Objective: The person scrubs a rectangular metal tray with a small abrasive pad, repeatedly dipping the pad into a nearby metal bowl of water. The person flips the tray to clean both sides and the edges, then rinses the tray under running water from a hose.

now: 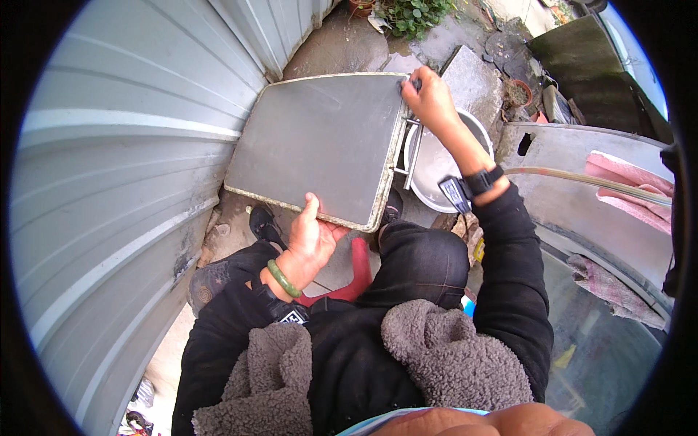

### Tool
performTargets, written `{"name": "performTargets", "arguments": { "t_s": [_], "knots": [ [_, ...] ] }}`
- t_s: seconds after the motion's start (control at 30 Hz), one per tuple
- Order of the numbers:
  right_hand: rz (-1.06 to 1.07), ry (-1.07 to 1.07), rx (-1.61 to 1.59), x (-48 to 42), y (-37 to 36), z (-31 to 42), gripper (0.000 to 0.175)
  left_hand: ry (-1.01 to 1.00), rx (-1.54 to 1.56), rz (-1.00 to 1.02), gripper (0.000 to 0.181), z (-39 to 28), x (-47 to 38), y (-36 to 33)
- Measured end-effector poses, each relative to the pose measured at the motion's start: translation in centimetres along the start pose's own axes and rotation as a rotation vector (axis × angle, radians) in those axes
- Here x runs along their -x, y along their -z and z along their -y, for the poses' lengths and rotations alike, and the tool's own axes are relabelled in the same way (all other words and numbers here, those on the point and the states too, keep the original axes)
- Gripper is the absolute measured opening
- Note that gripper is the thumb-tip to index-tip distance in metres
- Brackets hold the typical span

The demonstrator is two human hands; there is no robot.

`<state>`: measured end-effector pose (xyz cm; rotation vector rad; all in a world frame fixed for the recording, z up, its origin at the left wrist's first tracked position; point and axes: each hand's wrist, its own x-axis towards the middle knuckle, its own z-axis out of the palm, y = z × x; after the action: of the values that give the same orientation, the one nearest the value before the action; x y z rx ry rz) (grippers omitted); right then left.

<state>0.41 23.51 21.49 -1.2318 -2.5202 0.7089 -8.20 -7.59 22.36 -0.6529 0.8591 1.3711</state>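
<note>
A flat grey panel with a grimy, pale rim and a metal handle on its right side lies before me. My left hand grips its near edge, thumb on top and fingers beneath. At the far right corner, my right hand is closed on a small dark pad, which touches the rim; its material cannot be told. Under the handle, partly hidden by my right forearm, stands a white basin.
Corrugated metal wall rises close at left. A red plastic stool shows between my legs. At right are a hose, a pink cloth and a stone slab; potted plants stand beyond.
</note>
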Motion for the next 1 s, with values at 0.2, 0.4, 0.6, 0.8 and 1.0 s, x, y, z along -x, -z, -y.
{"name": "performTargets", "arguments": {
  "t_s": [0.2, 0.4, 0.6, 0.8, 1.0],
  "knots": [
    [0.103, -0.478, -0.704, -3.5, -0.4, -1.6, 0.025, -0.047, -0.059, -0.015, 0.052, -0.5, 0.6, -0.7],
    [0.179, -0.383, -0.871, -1.4, 2.4, 2.5, 0.018, -0.124, 0.006, -0.029, 0.040, -3.2, 3.4, 0.5],
    [0.088, -0.145, -1.075, -0.2, 4.8, 8.4, 0.018, -0.170, 0.159, 0.058, 0.021, -8.2, 8.1, 1.9],
    [0.074, -0.105, -1.182, 0.8, 6.0, 12.7, 0.018, 0.241, 0.455, 0.199, 0.032, -11.8, 7.4, 6.1],
    [0.013, -0.009, -0.876, 1.8, 4.9, 15.0, 0.024, -0.148, 0.397, 0.097, 0.026, -15.9, 7.0, 6.3]
  ]
}}
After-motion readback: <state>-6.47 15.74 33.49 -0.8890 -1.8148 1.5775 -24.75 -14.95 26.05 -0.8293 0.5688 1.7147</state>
